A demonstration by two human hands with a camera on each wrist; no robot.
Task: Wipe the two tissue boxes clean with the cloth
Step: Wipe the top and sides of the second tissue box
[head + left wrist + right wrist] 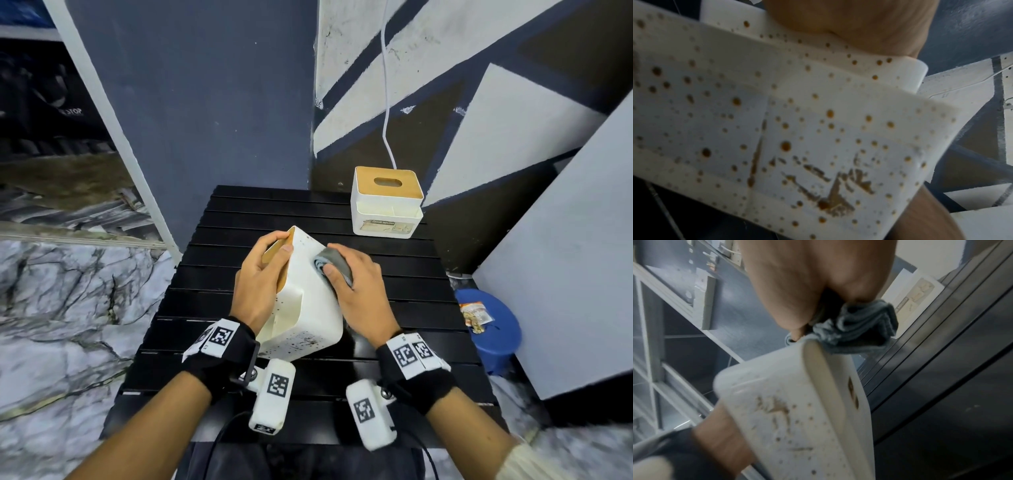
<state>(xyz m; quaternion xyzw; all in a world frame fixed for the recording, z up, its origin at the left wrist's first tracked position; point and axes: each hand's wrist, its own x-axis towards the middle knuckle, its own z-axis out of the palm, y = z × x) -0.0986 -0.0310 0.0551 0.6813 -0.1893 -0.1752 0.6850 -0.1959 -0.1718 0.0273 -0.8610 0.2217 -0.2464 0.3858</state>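
Observation:
A white tissue box (308, 301) with a wooden lid lies tilted on its side in the middle of the black slatted table (428, 308). Brown spots and smears cover its near faces (797, 146) (789, 426). My left hand (263, 277) grips the box at its lid end, thumb on the wood. My right hand (356, 284) holds a bunched grey cloth (334, 263) (857, 332) against the box's upper right side. A second white tissue box (386, 202) with a wooden slotted lid stands upright at the table's far right corner.
A white cable (385, 85) hangs down the painted wall behind the far box. A blue stool (493, 329) with a small packet on it stands right of the table. A white board leans at the right. Marble floor lies to the left.

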